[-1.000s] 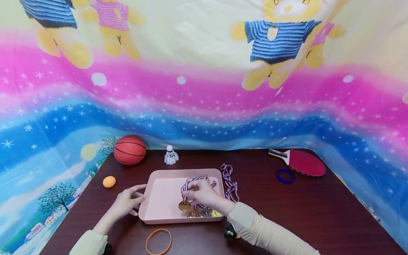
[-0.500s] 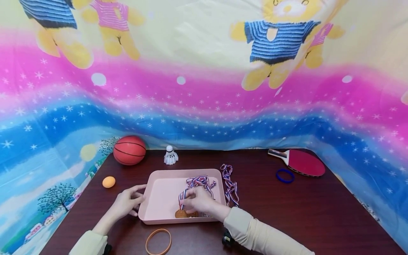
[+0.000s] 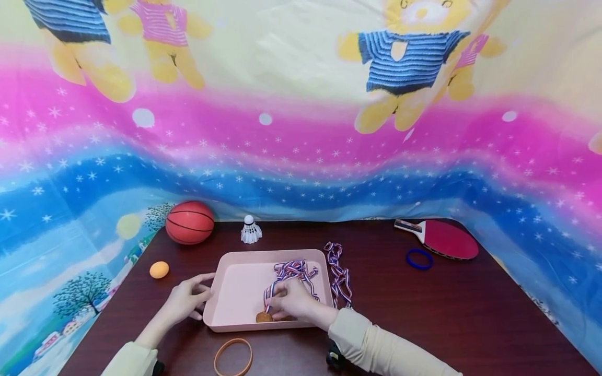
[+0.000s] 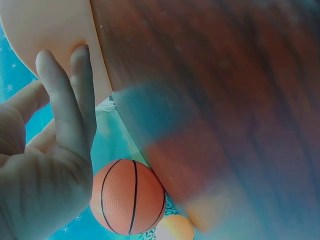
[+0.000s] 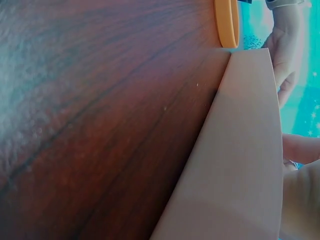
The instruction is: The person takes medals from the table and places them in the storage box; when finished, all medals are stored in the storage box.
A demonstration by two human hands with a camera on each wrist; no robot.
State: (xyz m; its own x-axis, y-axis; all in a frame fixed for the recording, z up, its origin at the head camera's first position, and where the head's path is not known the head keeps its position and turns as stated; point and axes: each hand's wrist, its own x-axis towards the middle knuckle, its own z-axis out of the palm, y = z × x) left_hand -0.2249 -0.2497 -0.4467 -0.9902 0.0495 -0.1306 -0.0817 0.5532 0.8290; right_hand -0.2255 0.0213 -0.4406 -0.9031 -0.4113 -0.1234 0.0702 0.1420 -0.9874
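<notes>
A gold-coloured medal [image 3: 264, 317] on a striped ribbon [image 3: 268, 298] stands at the near inner wall of the pink tray [image 3: 237, 290]. My right hand [image 3: 296, 300] pinches that ribbon just above the medal, inside the tray. Beyond the hand lies a heap of striped ribbons [image 3: 296, 268]; the other medals there are hidden behind the hand. At the tray's left end, my left hand [image 3: 185, 300] touches the outer wall with its fingertips. In the left wrist view its fingers [image 4: 59, 95] extend against the tray's side [image 4: 60, 20]. The right wrist view shows mostly the tray's near wall [image 5: 235, 150].
Another striped ribbon [image 3: 339, 272] lies right of the tray. Behind are a small basketball [image 3: 190, 223] and a shuttlecock [image 3: 251, 230]; an orange ball [image 3: 159, 270] sits at left. At right lie a red paddle [image 3: 450, 239] and blue ring [image 3: 419, 251]. An orange ring [image 3: 216, 357] is in front.
My right hand has lowered the gold medal from above the tray and brought it slightly left, down by the near wall. The left hand has stayed at the tray's end.
</notes>
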